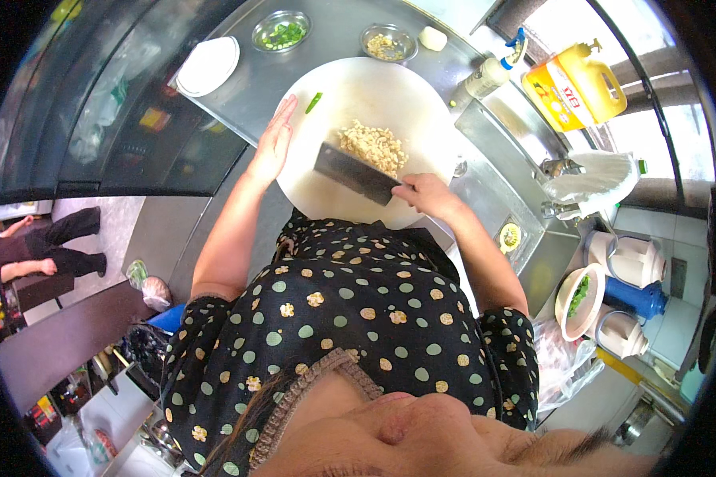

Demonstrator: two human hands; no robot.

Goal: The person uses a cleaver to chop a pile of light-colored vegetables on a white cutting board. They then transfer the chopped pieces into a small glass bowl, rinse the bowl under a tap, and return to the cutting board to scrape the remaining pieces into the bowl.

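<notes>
My right hand point(428, 195) grips the handle of a dark-bladed cleaver point(355, 174). The blade lies over the round white cutting board point(310, 191), along the near side of a heap of pale chopped pieces point(375, 146), perhaps garlic. Nothing is held in my left hand point(274, 143); it is stretched flat at the board's left rim, with the fingers nearly straight. A short green piece of vegetable point(314, 102), possibly chili pepper, lies on the board near those fingertips.
Beyond the board stand a steel bowl of cut greens point(283, 33), a steel bowl of pale pieces point(385, 45) and a white lid point(207, 67). At right are a spray bottle point(486, 77), a yellow jug point(573, 89) and a sink point(507, 173). Another person point(36, 244) stands far left.
</notes>
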